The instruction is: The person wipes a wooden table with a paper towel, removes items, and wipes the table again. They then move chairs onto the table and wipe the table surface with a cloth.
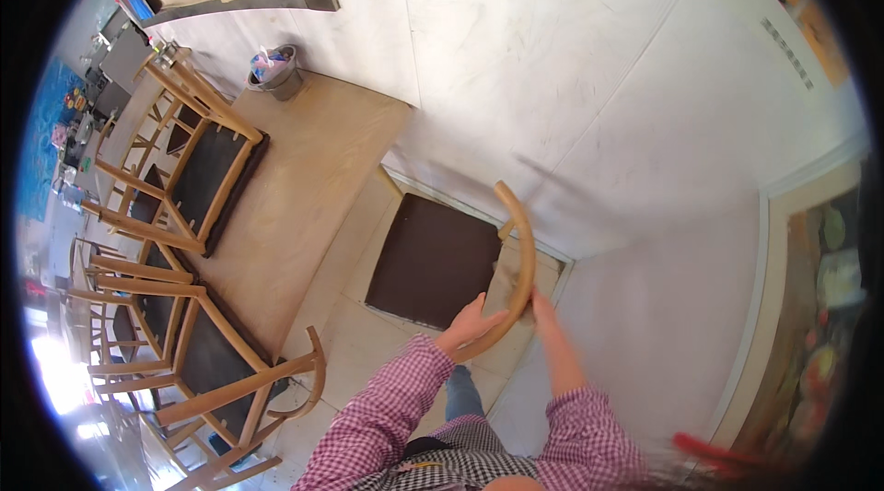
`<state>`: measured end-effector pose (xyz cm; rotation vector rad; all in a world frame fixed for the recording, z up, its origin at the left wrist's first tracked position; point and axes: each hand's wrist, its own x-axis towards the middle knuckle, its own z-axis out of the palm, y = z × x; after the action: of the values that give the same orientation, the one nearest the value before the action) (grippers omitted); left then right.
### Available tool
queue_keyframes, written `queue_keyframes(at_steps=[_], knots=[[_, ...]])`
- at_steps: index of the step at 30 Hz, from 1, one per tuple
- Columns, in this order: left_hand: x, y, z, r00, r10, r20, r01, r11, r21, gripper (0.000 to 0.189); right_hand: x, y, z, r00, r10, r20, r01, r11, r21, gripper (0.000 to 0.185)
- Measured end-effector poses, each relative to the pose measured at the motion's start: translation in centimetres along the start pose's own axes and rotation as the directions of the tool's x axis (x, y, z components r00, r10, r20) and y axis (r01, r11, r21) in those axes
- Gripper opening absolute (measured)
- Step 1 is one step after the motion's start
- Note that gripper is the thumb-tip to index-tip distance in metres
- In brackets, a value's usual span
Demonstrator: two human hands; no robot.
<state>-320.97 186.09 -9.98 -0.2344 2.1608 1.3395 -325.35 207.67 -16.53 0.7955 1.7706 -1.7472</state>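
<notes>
A wooden chair with a curved backrest [526,263] and a dark brown seat [435,259] stands upright on the tiled floor, close to the white wall. My left hand [476,326] is on the lower left part of the curved rail, its thumb over the wood. Behind the rail, on its right side, is my right hand [542,308]; its fingers are mostly hidden by the rail, so its hold cannot be told. Checked sleeves cover both forearms.
Left of the chair is a wooden table [297,166] bearing upturned chairs [210,180] and a grey bin [280,76] with crumpled wrappers. Another upturned chair [221,360] juts past its near corner. A white wall [552,62] runs behind; a low pale surface [656,325] lies right.
</notes>
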Motion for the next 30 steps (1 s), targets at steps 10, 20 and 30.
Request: queue_keyframes(at_steps=[10,20,30], knots=[[-2.5,6.7,-12.2,0.966,-0.211,-0.149,0.107,0.852,-0.512,0.041,-1.8,-0.5,3.2,0.975,-0.089,0.203,0.081,0.996,0.047,0.055],[-34.2,19.3,-23.4,0.961,-0.049,-0.272,-0.155,0.718,-0.679,0.040,-16.1,-9.0,8.9,0.857,-0.361,0.368,0.337,0.933,0.130,0.056],[-59.1,4.8,-12.2,0.742,0.130,-0.658,-0.595,0.579,-0.557,0.064,-39.0,-20.2,14.2,0.499,-0.547,0.672,0.709,0.703,0.046,0.040]])
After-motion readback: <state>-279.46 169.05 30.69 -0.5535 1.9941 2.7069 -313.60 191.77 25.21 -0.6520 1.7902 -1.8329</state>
